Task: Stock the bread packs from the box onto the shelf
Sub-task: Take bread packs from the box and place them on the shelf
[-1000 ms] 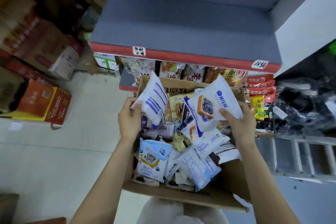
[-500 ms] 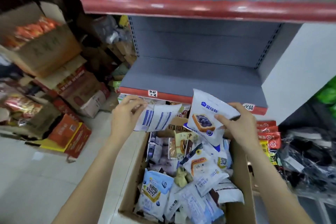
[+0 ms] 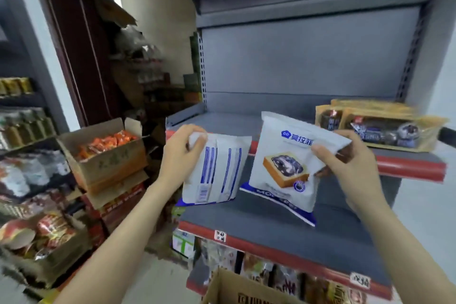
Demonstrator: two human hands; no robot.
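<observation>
Both packs are now up at shelf height, clear of the box, whose rim shows only at the bottom edge of the view. A second ago both hands were down in the box among the loose packs; half a second ago they were just above it, in front of the lower shelf lip. Judged from that, the lift is done and placement is next.

Left hand: fingers curled over the top corner of the left bread pack, back side out — blue stripes and barcode visible. The pack hangs from that pinch.

Right hand: thumb across the front and fingers behind the upper right of the right bread pack, printed side out, toast picture showing. The pack tilts, its lower corner dropping towards the grey shelf.

Whether either pack touches the shelf surface cannot be told — motion blur, and the bottoms overlap the shelf in view.

The upper shelf at right carries a tray of dark wrapped snacks, seen only at the top edge half a second ago.

The view has swung upward: an open carton of orange packets sits at left, well apart.
</observation>
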